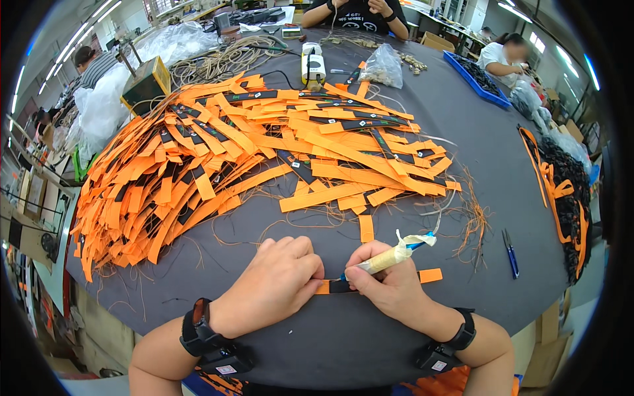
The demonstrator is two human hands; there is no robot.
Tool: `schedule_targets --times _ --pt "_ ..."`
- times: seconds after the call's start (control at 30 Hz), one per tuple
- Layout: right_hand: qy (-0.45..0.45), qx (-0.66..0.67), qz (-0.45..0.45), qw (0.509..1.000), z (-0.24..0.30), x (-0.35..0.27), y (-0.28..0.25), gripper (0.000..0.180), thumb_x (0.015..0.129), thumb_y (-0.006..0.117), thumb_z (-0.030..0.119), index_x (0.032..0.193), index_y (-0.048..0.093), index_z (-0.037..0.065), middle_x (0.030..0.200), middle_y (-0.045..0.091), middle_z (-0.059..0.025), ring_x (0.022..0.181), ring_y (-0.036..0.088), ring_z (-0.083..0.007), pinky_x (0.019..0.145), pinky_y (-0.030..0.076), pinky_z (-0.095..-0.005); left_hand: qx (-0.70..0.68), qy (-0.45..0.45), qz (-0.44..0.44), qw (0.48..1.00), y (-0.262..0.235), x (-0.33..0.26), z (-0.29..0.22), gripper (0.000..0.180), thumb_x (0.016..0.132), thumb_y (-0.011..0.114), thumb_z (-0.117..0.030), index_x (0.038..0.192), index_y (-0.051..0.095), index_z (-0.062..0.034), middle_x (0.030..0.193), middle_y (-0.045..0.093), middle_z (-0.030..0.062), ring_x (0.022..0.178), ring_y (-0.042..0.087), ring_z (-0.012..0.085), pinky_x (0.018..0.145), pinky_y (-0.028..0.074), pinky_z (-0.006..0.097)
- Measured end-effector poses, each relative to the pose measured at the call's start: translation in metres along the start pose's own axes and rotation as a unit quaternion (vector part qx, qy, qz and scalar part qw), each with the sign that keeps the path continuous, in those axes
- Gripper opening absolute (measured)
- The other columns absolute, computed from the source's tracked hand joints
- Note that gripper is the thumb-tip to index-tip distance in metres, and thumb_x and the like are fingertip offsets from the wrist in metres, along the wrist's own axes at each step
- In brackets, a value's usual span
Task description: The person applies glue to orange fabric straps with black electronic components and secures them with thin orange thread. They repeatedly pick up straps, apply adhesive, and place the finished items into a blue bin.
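Observation:
An orange-and-black webbing strap (pixel 340 288) lies flat on the dark table, its orange end showing past my right hand. My left hand (pixel 281 274) is closed, fingers curled, with thumb and fingertips pinching down on the strap's left part. In my right hand (pixel 389 280) is a pen-shaped tool wrapped in cream tape (pixel 383 261), gripped like a pen. Its blue tip meets the strap's black section, close to my left fingertips. A thin pale cord leads from the tool's upper end towards the pile. Both wrists wear black bands with small devices.
A large pile of orange-and-black straps (pixel 191 152) spreads beyond my hands. Loose orange threads (pixel 474 218) and blue-handled snips (pixel 510 254) lie to the right. Farther back are a white device (pixel 313 64), a clear bag (pixel 383 66) and a blue tray (pixel 477 79). Other people sit around.

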State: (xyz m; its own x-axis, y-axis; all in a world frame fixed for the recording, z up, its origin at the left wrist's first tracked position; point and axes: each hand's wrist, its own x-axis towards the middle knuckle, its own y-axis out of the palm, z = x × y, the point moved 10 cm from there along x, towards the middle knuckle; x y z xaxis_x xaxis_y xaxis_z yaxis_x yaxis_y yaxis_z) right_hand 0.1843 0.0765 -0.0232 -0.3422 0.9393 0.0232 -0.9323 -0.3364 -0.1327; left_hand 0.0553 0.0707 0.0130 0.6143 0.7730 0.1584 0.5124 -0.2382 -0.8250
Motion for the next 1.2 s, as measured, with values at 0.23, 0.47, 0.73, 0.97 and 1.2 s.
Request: schedule_targets --times 0.23,0.47,0.73,0.97,1.2 --pt "-0.001 -0.009 -0.001 1.000 0.000 0.000 0.000 0.013 0.095 0.067 0.014 0.092 0.062 0.003 0.066 0.051 0.0067 0.057 0.041 -0.0007 0.049 0.031 -0.0210 -0.026 0.015 -0.006 1.000 0.003 0.003 -0.001 0.009 0.081 0.071 -0.010 0.083 0.062 -0.0081 0.081 0.054 0.0036 0.077 0.054 0.0221 0.073 0.036 0.034" --pt "0.000 -0.012 0.001 1.000 0.001 0.000 0.001 0.013 0.095 0.068 0.015 0.092 0.062 0.004 0.066 0.051 0.0063 0.056 0.041 -0.0011 0.049 0.031 -0.0213 -0.059 0.009 -0.018 0.998 0.006 0.002 0.004 0.011 0.081 0.071 -0.010 0.083 0.060 -0.0072 0.080 0.055 0.0041 0.075 0.056 0.0225 0.074 0.037 0.034" --pt "0.001 -0.011 0.006 1.000 0.002 0.000 0.002 0.013 0.095 0.068 0.015 0.093 0.062 0.004 0.066 0.050 0.0067 0.057 0.040 -0.0012 0.049 0.031 -0.0215 -0.070 -0.010 -0.002 0.997 0.007 0.003 0.006 0.011 0.082 0.071 -0.010 0.082 0.060 -0.0082 0.080 0.054 0.0027 0.073 0.055 0.0200 0.075 0.036 0.033" --pt "0.000 -0.020 0.007 1.000 0.002 0.000 0.002 0.012 0.095 0.068 0.015 0.094 0.062 0.004 0.069 0.052 0.0064 0.058 0.042 -0.0008 0.050 0.032 -0.0206 -0.109 -0.028 -0.008 0.994 0.005 0.002 0.010 0.010 0.083 0.070 -0.010 0.081 0.060 -0.0087 0.081 0.055 0.0030 0.074 0.056 0.0196 0.074 0.038 0.032" --pt "0.069 0.166 -0.040 0.983 -0.011 0.001 -0.012 0.016 0.098 0.063 0.017 0.099 0.058 0.002 0.079 0.062 -0.0020 0.066 0.060 -0.0067 0.056 0.050 -0.0208 0.167 -0.071 -0.204 0.962 -0.063 -0.010 0.031 0.018 0.076 0.074 -0.007 0.092 0.065 -0.0048 0.099 0.060 0.0092 0.096 0.057 0.0302 0.086 0.045 0.038"
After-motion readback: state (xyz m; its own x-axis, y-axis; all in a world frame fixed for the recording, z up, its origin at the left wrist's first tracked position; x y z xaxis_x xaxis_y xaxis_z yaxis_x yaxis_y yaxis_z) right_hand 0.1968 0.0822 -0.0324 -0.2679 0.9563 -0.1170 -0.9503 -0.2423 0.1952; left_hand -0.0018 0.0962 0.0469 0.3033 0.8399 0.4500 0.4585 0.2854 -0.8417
